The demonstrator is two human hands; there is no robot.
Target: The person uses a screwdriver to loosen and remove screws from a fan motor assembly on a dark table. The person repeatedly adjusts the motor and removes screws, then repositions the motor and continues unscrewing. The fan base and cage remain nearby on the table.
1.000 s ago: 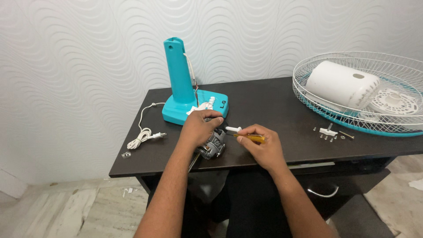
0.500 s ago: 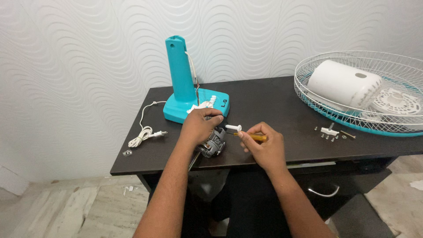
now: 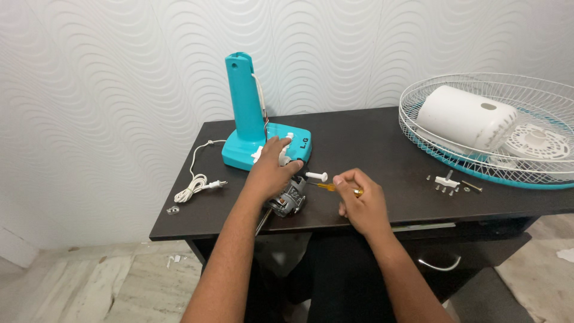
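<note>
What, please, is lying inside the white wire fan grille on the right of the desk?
Inside the wire grille lie a white motor cover and a round white plastic piece. A teal rim shows under its edge; what lies beneath the cover is hidden.
</note>
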